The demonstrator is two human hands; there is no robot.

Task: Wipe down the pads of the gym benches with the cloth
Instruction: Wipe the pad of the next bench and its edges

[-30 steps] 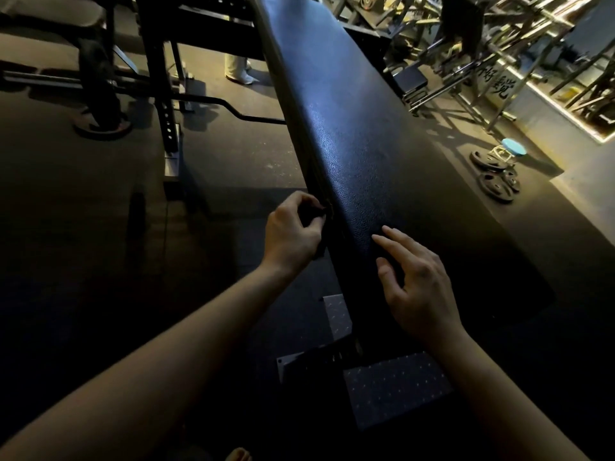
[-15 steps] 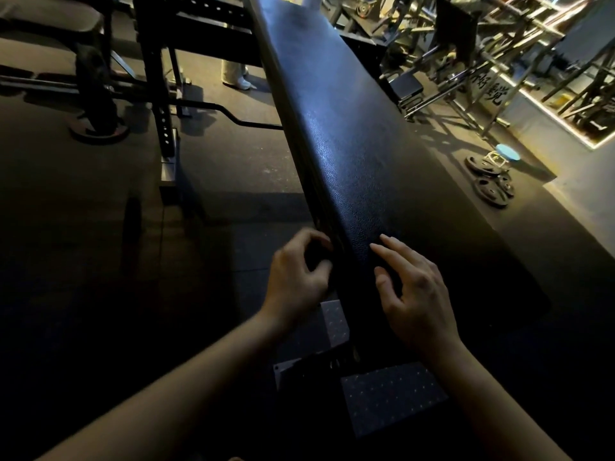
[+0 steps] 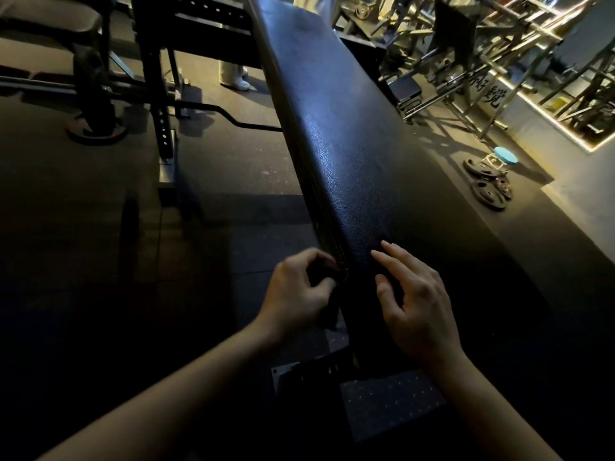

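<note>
Left hand [image 3: 297, 294] with cloth [image 3: 328, 316] lower along pad [image 3: 366, 168]

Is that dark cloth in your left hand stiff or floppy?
Probably floppy: the dark bunched cloth droops below the left hand gripping it. Likely light too, since a few curled fingers hold it at the edge of the black textured bench pad.

Dim, shadowed; glare upper right
</note>
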